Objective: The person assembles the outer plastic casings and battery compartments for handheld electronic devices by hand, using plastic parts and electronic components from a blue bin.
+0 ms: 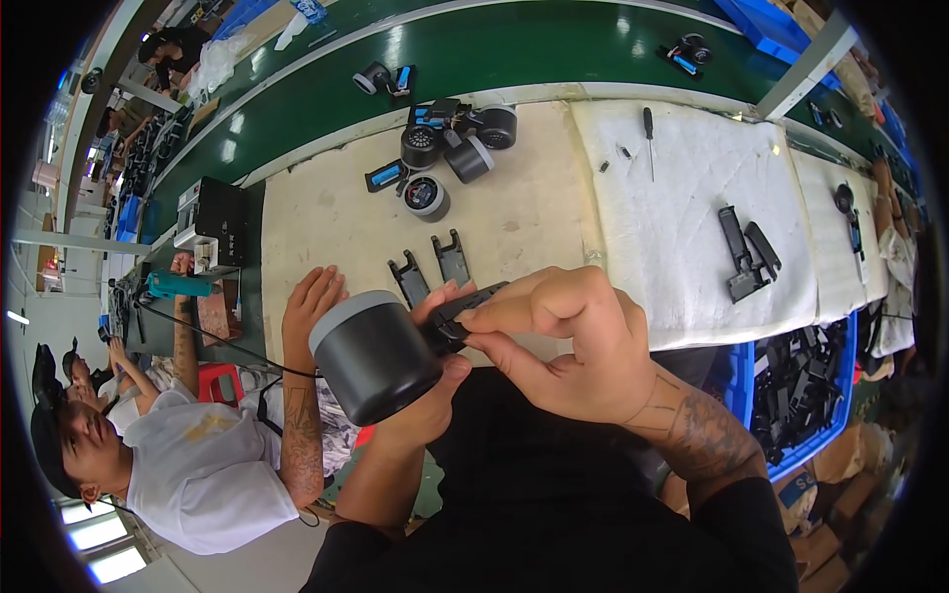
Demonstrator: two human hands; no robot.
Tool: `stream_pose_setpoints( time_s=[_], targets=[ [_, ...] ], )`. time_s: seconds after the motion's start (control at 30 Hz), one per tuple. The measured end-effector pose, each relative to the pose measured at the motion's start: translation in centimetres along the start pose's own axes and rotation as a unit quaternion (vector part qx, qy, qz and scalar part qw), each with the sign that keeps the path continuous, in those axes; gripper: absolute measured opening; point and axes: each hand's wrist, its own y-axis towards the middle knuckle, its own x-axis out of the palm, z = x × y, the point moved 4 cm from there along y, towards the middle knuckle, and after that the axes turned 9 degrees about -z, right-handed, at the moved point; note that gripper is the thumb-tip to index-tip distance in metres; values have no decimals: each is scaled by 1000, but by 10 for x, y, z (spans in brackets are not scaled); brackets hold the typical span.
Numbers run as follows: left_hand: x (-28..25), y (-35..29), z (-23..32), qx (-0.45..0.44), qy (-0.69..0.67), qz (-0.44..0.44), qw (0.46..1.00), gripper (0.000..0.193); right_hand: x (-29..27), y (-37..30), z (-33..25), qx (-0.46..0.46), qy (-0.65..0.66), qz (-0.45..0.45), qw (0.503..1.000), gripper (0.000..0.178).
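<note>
In front of my body I hold a black cylindrical housing [381, 366] with a grey band round its top rim. My left hand [420, 415] grips it from behind and below; the housing covers part of that hand. A narrow black plastic piece [457, 321] joins the housing's right side. My right hand [583, 341] pinches this piece between thumb and fingers. Just beyond lie two slim black plastic shells [450, 259], side by side on the cream mat [331, 208]. Farther back sit several similar black cylinders [470, 158], some with blue battery-like cells [386, 176] attached.
A screwdriver [649, 138] and black plastic parts [743, 257] lie on the white padding at right. Below the table edge stands a blue bin [848, 395] of black parts. At left, a co-worker's hand [311, 306] rests on the mat near a black machine [213, 227]. A green conveyor [297, 99] crosses behind.
</note>
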Motion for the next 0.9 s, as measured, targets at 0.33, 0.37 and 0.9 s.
stream_pose_setpoints(
  time_s=[0.33,0.37,0.9],
  targets=[
    [2,-2,8,-16,71,113,991,63,-1,11,-12,51,-13,-117,992,53],
    [2,-2,10,-14,78,102,992,64,-1,11,-12,52,-19,-126,991,53],
    [-2,-8,10,74,-86,13,994,66,11,0,-24,-23,8,-10,1000,55]
  ],
)
